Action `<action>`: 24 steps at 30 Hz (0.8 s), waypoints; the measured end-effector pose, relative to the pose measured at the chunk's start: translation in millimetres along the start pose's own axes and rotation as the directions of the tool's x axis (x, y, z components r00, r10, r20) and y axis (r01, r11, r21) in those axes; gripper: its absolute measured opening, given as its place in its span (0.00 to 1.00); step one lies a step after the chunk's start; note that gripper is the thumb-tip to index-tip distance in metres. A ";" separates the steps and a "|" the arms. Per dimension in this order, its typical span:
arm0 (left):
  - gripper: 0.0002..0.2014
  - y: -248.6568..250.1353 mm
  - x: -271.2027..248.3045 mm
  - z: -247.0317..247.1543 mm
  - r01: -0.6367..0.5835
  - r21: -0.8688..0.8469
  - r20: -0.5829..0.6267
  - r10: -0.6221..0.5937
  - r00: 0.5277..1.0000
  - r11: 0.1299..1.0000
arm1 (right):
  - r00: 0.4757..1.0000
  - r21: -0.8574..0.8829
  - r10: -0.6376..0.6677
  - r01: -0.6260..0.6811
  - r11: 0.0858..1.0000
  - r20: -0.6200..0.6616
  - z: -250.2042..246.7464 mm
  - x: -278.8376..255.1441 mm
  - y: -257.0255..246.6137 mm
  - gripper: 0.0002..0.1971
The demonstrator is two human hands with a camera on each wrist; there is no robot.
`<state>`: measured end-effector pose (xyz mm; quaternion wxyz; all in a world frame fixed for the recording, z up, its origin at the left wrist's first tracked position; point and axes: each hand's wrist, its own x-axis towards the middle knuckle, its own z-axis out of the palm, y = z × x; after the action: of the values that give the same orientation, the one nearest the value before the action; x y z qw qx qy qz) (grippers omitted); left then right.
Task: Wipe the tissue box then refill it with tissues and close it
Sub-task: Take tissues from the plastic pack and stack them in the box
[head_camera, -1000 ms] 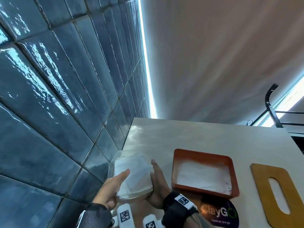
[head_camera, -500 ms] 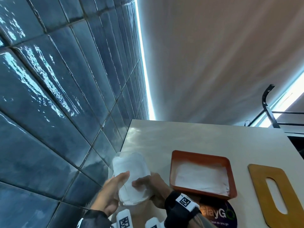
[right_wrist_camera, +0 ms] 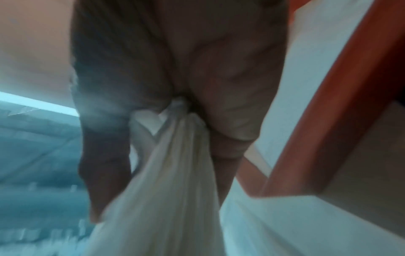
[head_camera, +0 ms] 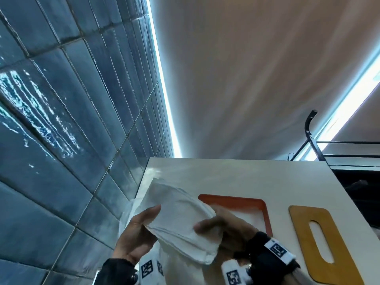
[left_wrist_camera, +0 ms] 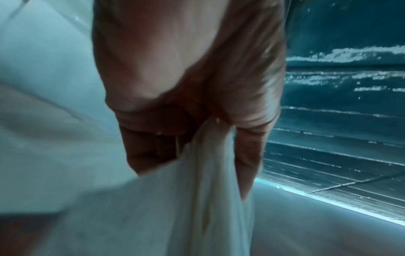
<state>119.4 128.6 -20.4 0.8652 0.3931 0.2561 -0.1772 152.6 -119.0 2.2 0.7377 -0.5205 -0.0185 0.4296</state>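
Observation:
A thick stack of white tissues [head_camera: 178, 219] hangs in the air between both hands, tilted, over the near left part of the table. My left hand [head_camera: 137, 233] grips its left end, thumb on top; the left wrist view shows the tissues [left_wrist_camera: 206, 173] pinched between thumb and fingers. My right hand [head_camera: 222, 229] grips the right end, and the tissues [right_wrist_camera: 175, 155] bunch between its thumb and fingers. The orange tissue box [head_camera: 265, 210] lies open just right of the hands with white tissue inside. Its wooden lid [head_camera: 302, 243] with an oval slot lies flat further right.
A clear plastic wrapper [head_camera: 131, 210] lies crumpled under the left hand beside the blue tiled wall [head_camera: 61, 140]. The pale table [head_camera: 246, 177] ends at the right, where a black metal rail [head_camera: 312, 140] stands beyond it.
The stack has come out of the clear wrapper and risen, tilting toward the orange box. My right thumb has moved onto its top face. The camera has tipped slightly.

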 end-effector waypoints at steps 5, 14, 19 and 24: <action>0.24 -24.1 13.1 56.5 -0.107 -0.096 0.094 0.116 0.989 0.990 | 0.990 0.450 -0.034 0.094 0.888 -0.140 -37.0 -31.0 -2.2 0.38; 0.21 -59.2 30.1 103.8 -0.160 0.020 0.076 0.158 0.984 0.987 | 0.962 0.378 -0.024 0.130 0.917 -0.273 -70.4 -63.8 -12.0 0.29; 0.30 -50.3 35.3 94.8 -0.166 0.358 0.065 0.152 0.986 0.919 | 0.947 0.123 -0.063 0.107 0.987 -0.315 -89.8 -77.6 -19.8 0.22; 0.23 -52.3 44.4 102.6 -0.214 0.536 -0.057 0.288 0.956 0.817 | 0.863 0.077 -0.123 0.184 0.980 -0.490 -92.5 -70.6 -12.1 0.19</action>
<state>159.8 11.9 -19.7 0.7214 0.6552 0.2021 -0.0971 159.5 -235.8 -1.0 0.7809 -0.5625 0.1506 0.2263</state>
